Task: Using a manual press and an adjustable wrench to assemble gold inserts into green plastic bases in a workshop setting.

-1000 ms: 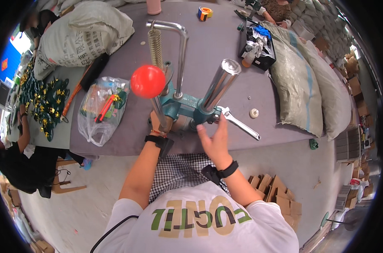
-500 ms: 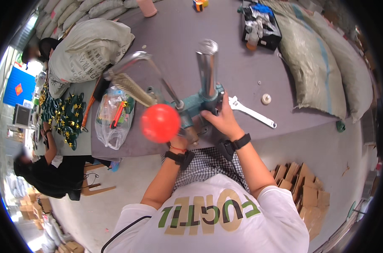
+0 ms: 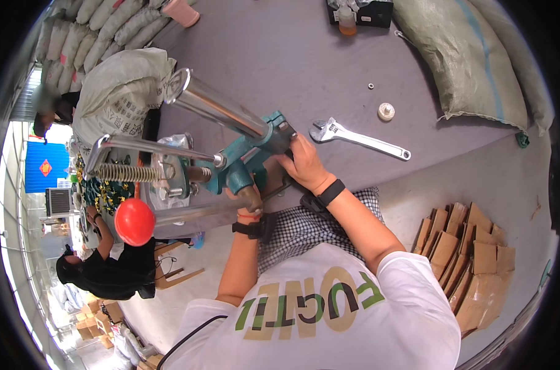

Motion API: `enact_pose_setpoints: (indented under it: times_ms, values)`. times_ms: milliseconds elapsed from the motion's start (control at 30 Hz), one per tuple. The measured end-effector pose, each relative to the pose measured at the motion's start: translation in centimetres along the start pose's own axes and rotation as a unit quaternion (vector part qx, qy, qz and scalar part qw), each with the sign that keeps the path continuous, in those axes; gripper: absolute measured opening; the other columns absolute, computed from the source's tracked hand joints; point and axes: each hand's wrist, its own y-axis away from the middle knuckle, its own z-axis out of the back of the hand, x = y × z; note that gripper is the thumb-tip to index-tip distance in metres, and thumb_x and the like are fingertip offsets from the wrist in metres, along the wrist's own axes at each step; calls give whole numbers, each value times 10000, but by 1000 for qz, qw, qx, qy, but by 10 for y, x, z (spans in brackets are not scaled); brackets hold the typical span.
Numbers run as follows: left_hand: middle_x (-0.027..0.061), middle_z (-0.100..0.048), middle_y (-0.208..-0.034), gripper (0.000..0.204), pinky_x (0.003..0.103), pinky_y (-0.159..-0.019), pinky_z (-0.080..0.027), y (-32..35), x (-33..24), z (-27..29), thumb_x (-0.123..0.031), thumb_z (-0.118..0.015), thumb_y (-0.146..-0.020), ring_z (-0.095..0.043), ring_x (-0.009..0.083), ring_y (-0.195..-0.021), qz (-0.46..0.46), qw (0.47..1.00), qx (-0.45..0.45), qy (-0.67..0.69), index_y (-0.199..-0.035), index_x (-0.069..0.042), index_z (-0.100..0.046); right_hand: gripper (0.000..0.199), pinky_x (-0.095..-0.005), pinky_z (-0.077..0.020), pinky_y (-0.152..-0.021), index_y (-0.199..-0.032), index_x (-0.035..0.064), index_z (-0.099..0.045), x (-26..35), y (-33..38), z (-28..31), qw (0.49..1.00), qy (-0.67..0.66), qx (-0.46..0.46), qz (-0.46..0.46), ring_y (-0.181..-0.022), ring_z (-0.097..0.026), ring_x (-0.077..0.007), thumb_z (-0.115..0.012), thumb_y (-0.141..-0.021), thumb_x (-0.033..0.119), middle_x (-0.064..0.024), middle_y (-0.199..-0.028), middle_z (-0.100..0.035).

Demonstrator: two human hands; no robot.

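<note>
A green hand press (image 3: 233, 161) with a chrome column (image 3: 221, 110), a coil spring (image 3: 129, 173) and a lever ending in a red ball knob (image 3: 134, 222) leans far over to the left, at the table's near edge. My right hand (image 3: 306, 165) is closed around the dark end of its green body. Behind the lever and the lower part of the press is my left hand (image 3: 249, 211), its fingers hidden. An adjustable wrench (image 3: 369, 142) lies to the right of my right hand, apart from it.
On the grey table (image 3: 255, 52) lie a small ring (image 3: 371, 86), a white roll (image 3: 386, 111) and a black box (image 3: 372, 13). Stuffed sacks (image 3: 455, 68) are at the right. A person (image 3: 110, 268) works at the left. Flattened cardboard (image 3: 486, 280) stands on the floor.
The press has tipped to the left; its column went from near upright to slanting left, and the red knob swung left and down. My right hand came slightly left with it. The view has shifted.
</note>
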Motion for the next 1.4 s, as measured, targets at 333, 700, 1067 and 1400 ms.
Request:
enact_pose_setpoints:
  times_ms: [333,700,1067,1400]
  values:
    - [140,-595,-1067,263,376,-828,-446,-4,-61,-17,-164,-586,-880,-578,278,-976,-112,968,7,-226,-1074,12,-565,434,-367,-471,-582,-1004,-14,-501,-8,-12,-14,994,-8,-58,88,-689,-557,-312,-706,-742,266,-143,-800,-541]
    - [99,-567,-1128,230,311,-881,-432,-6,-24,-2,-59,-475,-925,-541,215,-1013,-157,925,-5,-346,-1127,19,-555,490,-351,-487,-531,-1056,-8,-511,-14,-11,-19,990,-36,-80,114,-602,-580,-289,-716,-734,299,-115,-757,-567]
    - [74,-587,-1002,313,249,-788,-448,-1,-71,-21,-126,-704,-792,-549,122,-887,-95,979,20,-178,-1030,19,-562,508,-369,-493,-536,-1096,-25,-469,-22,-2,-23,990,1,-59,125,-652,-594,-324,-708,-751,261,-151,-829,-572]
    - [105,-602,-1131,292,273,-933,-407,10,-45,9,-48,-606,-859,-558,158,-1055,-39,980,33,-193,-1123,31,-509,522,-344,-494,-522,-1070,-22,-454,-28,-4,-29,979,9,-118,165,-619,-595,-302,-732,-728,258,-131,-793,-569]
